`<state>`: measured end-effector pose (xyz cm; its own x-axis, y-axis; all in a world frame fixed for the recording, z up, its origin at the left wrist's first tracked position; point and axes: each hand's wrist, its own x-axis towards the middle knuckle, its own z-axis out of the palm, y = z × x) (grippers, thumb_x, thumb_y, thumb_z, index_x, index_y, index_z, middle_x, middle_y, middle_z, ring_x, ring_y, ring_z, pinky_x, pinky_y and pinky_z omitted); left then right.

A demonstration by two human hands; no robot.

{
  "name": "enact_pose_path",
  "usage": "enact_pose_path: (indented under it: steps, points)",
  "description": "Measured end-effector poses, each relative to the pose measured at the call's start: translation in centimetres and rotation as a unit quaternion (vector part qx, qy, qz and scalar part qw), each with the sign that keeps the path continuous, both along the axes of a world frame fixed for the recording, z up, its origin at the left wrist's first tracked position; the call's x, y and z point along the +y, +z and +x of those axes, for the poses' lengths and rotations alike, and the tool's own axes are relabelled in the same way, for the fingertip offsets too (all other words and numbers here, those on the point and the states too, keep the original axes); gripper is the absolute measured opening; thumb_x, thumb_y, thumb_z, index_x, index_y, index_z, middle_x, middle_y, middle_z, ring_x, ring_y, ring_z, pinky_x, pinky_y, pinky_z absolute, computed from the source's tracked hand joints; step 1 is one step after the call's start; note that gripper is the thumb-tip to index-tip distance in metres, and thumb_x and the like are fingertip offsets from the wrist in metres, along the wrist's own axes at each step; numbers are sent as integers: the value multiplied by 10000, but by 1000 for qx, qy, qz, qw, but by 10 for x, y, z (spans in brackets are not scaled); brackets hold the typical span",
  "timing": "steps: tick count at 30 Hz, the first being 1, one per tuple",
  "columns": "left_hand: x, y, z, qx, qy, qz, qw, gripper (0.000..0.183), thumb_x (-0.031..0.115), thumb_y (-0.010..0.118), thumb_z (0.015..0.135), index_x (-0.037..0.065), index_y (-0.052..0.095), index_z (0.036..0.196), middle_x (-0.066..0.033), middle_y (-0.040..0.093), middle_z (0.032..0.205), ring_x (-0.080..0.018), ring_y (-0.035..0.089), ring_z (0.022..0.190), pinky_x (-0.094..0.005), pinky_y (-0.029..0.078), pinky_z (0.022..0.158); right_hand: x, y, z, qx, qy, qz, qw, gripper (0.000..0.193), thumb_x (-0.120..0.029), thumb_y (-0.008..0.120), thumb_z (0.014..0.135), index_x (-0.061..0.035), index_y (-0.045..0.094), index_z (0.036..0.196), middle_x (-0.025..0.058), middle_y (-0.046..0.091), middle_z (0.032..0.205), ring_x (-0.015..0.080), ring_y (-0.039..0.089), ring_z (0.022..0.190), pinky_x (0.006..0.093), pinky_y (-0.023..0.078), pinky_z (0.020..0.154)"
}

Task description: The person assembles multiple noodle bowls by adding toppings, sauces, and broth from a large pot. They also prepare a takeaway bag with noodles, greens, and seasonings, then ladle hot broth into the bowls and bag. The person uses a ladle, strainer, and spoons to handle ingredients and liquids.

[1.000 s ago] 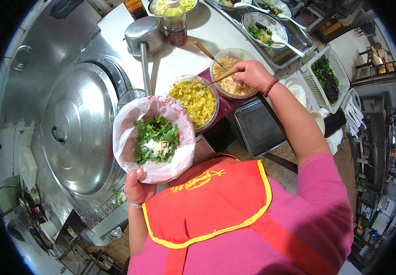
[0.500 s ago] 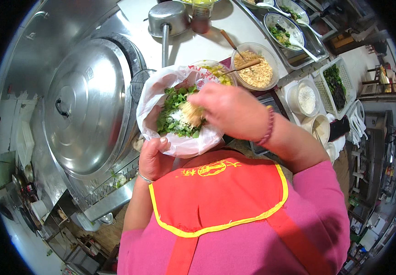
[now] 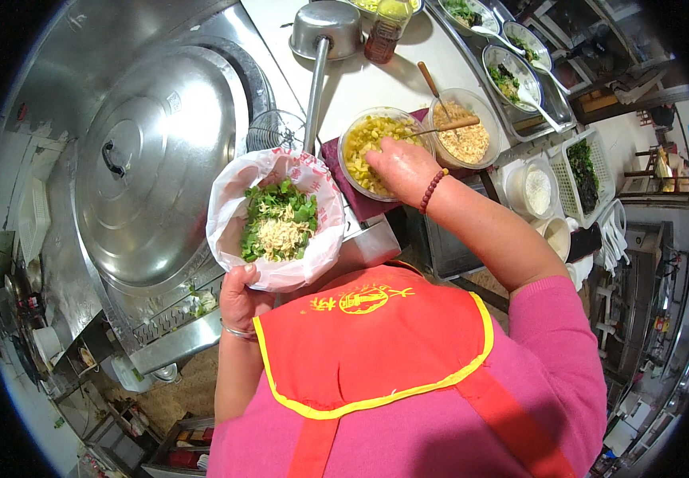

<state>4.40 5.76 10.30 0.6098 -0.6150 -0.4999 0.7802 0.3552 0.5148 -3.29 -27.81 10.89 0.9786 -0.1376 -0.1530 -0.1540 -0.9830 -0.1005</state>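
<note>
Right hand (image 3: 402, 169) swings to pickles (image 3: 359, 151) at two o'clock, grip unclear; left hand (image 3: 245, 299) clasps bag-lined bowl (image 3: 227, 215), shreds (image 3: 280, 237) now topping greens (image 3: 303, 209).

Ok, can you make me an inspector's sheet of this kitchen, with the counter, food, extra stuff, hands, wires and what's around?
Surface: white counter, partly shadowed.
Job's things: bag-lined bowl, green leaves and pale shreds inside; tub of yellow-green bits.
Clutter: saucepan and bottle, close together.
Hands: left hand holds the bag-lined bowl; right hand touches the yellow-green bits.
Cables: nothing seen.
Surroundings: big metal lid at left; bowls with white spoons at upper right.
</note>
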Motion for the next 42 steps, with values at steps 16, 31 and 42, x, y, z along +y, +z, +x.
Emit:
enact_pose_path:
  steps: [16,31,42]
  points:
    - [-34,-2,28,58,-34,-55,996,570,55,574,825,8,392,1363,-127,556,1276,-283,562,1160,-462,445,1008,31,78,31,-238,-100,532,807,154,-38,662,823,-21,654,976,29,638,808,86,581,676,208,477,580]
    - [-66,0,67,46,35,-113,992,509,62,582,825,-1,453,1312,-125,582,1242,-288,567,1147,-472,446,999,-12,91,162,-200,-1,164,966,363,-199,685,797,-51,623,1122,146,647,1073,306,637,985,373,535,805]
    - [-40,3,82,37,119,-64,990,675,79,556,773,18,346,1412,-127,492,1364,-309,497,1241,-496,384,1063,-167,27,352,-328,-462,186,803,810,-308,831,636,-46,391,1263,217,539,1240,377,518,1179,453,420,1004]
